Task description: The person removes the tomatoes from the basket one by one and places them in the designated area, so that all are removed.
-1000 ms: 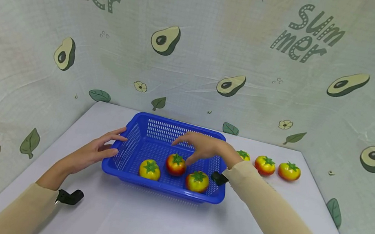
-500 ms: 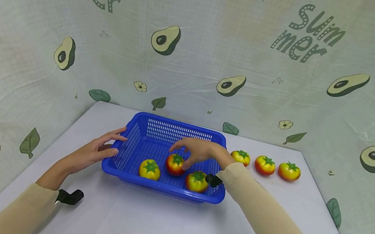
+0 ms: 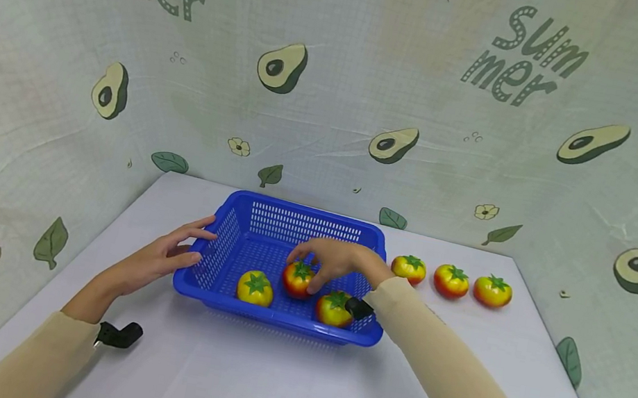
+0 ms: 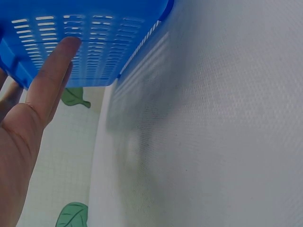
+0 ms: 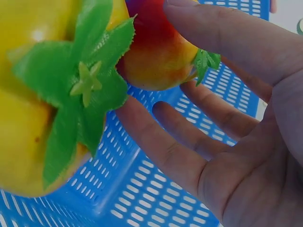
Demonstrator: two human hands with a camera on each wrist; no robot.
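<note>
A blue basket (image 3: 273,322) with slotted walls holds three yellow-and-red tomatoes with green leafy tops. My right hand (image 3: 334,258) reaches inside it, thumb and fingers on either side of the redder middle tomato (image 3: 296,282). The right wrist view has the thumb against this red tomato (image 5: 158,52) and fingertips at its other side. A yellow tomato (image 3: 255,288) lies to the left, another tomato (image 3: 332,308) to the right under my wrist. My left hand (image 3: 160,257) rests at the basket's left rim with fingers extended; in the left wrist view one finger lies along the basket's outer wall (image 4: 94,52).
On the white table (image 3: 237,382), right of the basket, three more tomatoes stand in a row: a near one (image 3: 408,269), a middle one (image 3: 451,282) and a far-right one (image 3: 492,292). A printed cloth (image 3: 337,89) rises behind and at the sides.
My right hand has moved slightly left and down, and its thumb and fingers have closed in on the red tomato. The left hand and the basket have stayed put.
</note>
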